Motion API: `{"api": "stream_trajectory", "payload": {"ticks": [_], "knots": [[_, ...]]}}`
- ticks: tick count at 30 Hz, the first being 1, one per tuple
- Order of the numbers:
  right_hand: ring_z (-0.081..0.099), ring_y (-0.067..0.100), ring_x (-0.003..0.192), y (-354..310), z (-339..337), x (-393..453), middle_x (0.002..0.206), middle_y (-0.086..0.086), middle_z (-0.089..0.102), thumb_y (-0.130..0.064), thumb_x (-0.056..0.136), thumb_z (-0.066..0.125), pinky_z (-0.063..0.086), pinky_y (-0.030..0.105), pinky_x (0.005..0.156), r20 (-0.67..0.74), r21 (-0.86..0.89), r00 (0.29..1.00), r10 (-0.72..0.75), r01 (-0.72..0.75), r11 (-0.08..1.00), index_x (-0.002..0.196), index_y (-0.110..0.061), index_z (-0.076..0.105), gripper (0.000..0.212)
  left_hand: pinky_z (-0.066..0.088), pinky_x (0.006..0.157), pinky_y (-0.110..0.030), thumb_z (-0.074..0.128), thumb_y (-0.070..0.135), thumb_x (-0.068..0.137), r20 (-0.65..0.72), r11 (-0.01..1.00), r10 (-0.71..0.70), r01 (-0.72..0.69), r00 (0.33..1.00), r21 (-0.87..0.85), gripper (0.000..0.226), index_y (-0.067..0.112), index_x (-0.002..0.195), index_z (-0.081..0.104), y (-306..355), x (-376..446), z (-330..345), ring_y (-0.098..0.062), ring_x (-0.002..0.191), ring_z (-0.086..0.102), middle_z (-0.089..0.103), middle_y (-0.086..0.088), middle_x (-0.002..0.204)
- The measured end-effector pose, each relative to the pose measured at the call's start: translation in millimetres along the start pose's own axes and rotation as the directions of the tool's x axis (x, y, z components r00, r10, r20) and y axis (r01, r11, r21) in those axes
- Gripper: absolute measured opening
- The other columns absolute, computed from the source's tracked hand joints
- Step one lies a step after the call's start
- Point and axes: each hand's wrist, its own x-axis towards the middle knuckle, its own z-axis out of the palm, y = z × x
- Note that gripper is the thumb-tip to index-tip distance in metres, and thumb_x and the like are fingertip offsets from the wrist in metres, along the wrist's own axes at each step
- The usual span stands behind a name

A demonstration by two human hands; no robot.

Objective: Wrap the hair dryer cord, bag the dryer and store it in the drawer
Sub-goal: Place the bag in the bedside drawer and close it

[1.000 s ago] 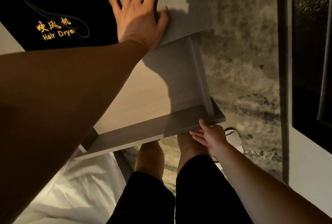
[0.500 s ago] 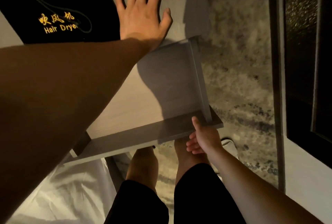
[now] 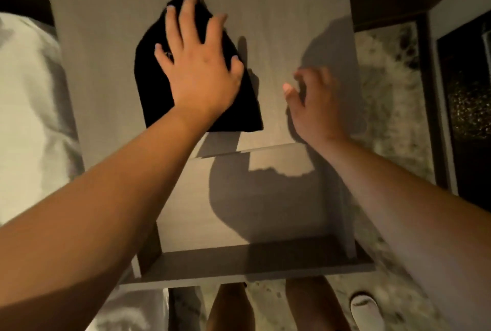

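dryer apparently bagged: black bag lies on bench above open drawer. left hand on bag, fingers spread, slightly curled over it; grip or mere press hard to tell. right hand blurred beside bag, touching nothing, fingers loosely apart. left to do: bag into drawer, drawer shut. dryer and cord hidden in bag; wrapping not checkable. drawer interior shadowed, appears bare.

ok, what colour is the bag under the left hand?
Black. The bag lies on the pale grey cabinet top, left hand on it; only the head view shows it.
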Motion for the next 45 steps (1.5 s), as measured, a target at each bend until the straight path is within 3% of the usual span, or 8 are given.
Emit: {"api": "stream_trajectory", "payload": {"ticks": [6,11,16,19,25,36,42,45], "knots": [[0.022,0.032,0.147,26,23,24,0.162,0.008,0.025,-0.053,0.095,0.039,0.019,0.056,0.116,0.139,-0.466,0.98,-0.141,0.19,0.864,0.151,-0.023,0.028,0.065,0.03,0.112,-0.062,0.063,0.063,0.082,0.092,0.904,-0.37,0.381,0.924,-0.195,0.094,0.021,0.156,0.023,-73,20,1,-0.034,0.149,0.022,0.017,-0.011,0.165],[0.016,0.026,0.15,36,34,20,0.164,0.004,0.021,-0.054,0.094,0.037,0.014,0.057,0.118,0.101,-0.545,0.98,-0.172,0.199,0.814,0.152,-0.025,0.026,0.065,0.031,0.119,-0.042,0.082,0.058,0.069,0.352,0.665,-0.411,0.541,0.841,-0.514,0.129,0.014,0.16,0.003,-101,23,14,-0.03,0.145,0.035,0.03,-0.015,0.159],[0.015,0.026,0.15,35,33,20,0.164,0.003,0.021,-0.052,0.091,0.042,0.013,0.057,0.119,0.096,-0.55,0.984,-0.151,0.179,0.816,0.151,-0.026,0.027,0.066,0.053,0.102,-0.043,0.093,0.041,0.054,0.447,0.418,-0.416,0.603,0.792,-0.68,0.12,0.018,0.15,0.026,-109,23,23,-0.021,0.123,0.06,0.057,-0.002,0.139],[0.014,0.026,0.151,33,32,21,0.164,0.003,0.02,-0.05,0.09,0.043,0.012,0.056,0.119,0.101,-0.555,0.985,-0.138,0.171,0.814,0.151,-0.027,0.027,0.067,0.06,0.089,-0.04,0.092,0.041,0.052,0.425,0.404,-0.415,0.582,0.804,-0.706,0.089,0.023,0.124,0.043,-112,20,28,-0.015,0.104,0.069,0.066,0.006,0.116],[0.016,0.026,0.15,34,33,21,0.163,0.004,0.022,-0.049,0.088,0.046,0.014,0.057,0.118,0.085,-0.569,0.986,-0.144,0.167,0.805,0.15,-0.027,0.028,0.069,0.063,0.077,-0.032,0.09,0.041,0.048,0.391,0.386,-0.456,0.573,0.8,-0.723,0.067,0.038,0.095,0.044,-104,-3,35,-0.005,0.087,0.072,0.07,0.013,0.099],[0.011,0.027,0.152,27,29,19,0.165,0.005,0.017,-0.049,0.089,0.041,0.009,0.056,0.12,0.119,-0.557,0.987,-0.109,0.157,0.815,0.152,-0.026,0.026,0.069,0.045,0.06,0.001,0.086,0.042,0.057,0.461,0.462,-0.381,0.597,0.801,-0.656,0.063,0.049,0.099,0.039,-75,-167,37,0.018,0.088,0.061,0.058,0.046,0.098],[0.016,0.027,0.151,32,31,17,0.164,0.005,0.021,-0.05,0.09,0.041,0.012,0.054,0.12,0.072,-0.579,0.986,-0.152,0.165,0.799,0.151,-0.028,0.029,0.066,0.061,0.08,-0.033,0.088,0.052,0.05,0.619,0.423,-0.368,0.717,0.694,-0.553,0.074,0.051,0.108,0.041,-87,-248,51,-0.003,0.097,0.068,0.067,0.018,0.103],[0.02,0.027,0.15,35,33,17,0.163,0.004,0.026,-0.051,0.091,0.041,0.014,0.054,0.12,0.043,-0.597,0.985,-0.167,0.16,0.786,0.151,-0.029,0.03,0.065,0.057,0.075,-0.027,0.086,0.054,0.05,0.65,0.405,-0.398,0.76,0.647,-0.508,0.072,0.06,0.102,0.037,-90,-269,58,0.006,0.092,0.065,0.064,0.03,0.1]]}}
